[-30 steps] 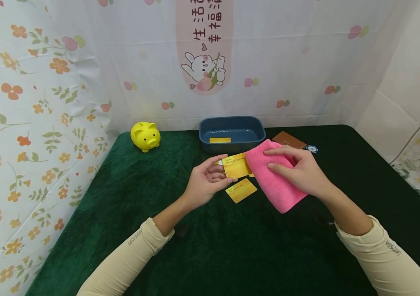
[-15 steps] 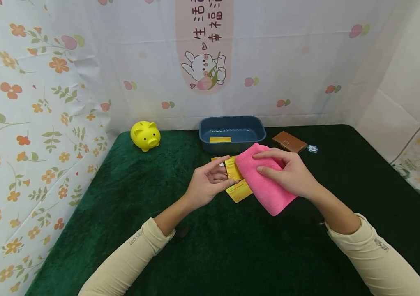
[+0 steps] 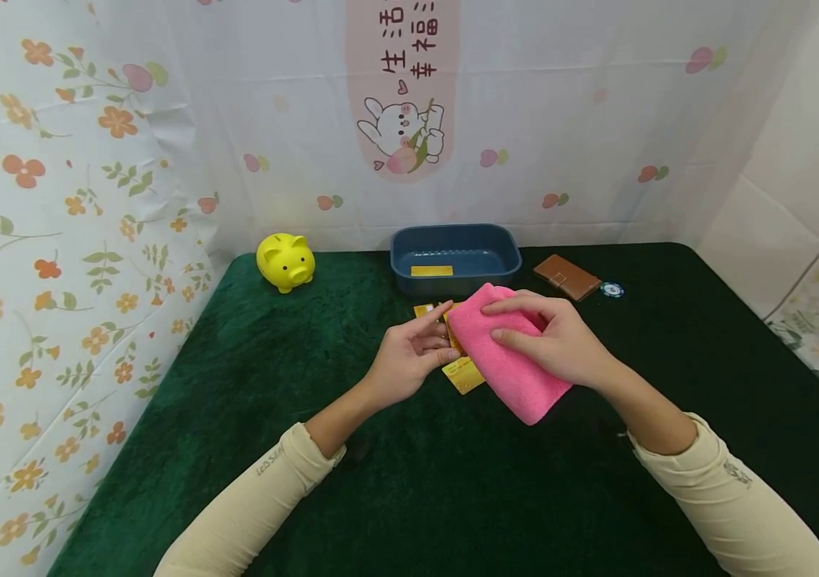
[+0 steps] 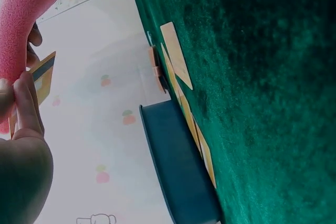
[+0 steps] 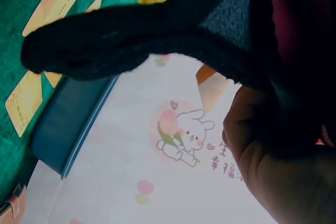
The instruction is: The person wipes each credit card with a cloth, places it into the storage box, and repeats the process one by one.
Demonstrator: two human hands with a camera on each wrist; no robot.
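Note:
My left hand [image 3: 409, 358] pinches a gold bank card between thumb and fingers. The left wrist view shows this bank card [image 4: 45, 80], with its dark stripe, standing out past the fingertips. In my right hand [image 3: 561, 340] is a folded pink cloth [image 3: 496, 365], gripped between thumb and fingers and laid over most of the held card. The cloth's left edge reaches the left fingertips. Below the hands a second gold card [image 3: 463, 374] lies on the green tablecloth, partly covered by the cloth in the head view. Several more gold cards [image 4: 178, 93] lie there, in the left wrist view.
Behind the hands stands a blue bin [image 3: 456, 286] with a gold card [image 3: 431, 271] in it. A yellow piggy bank [image 3: 285, 263] is at the back left. Right of the bin lie a brown wallet [image 3: 566, 277] and a poker chip [image 3: 612, 290]. A printed curtain hangs behind.
My right hand has moved left with the pink cloth, which now covers nearly all of the held card in the head view. The left hand has stayed almost still, keeping its pinch.

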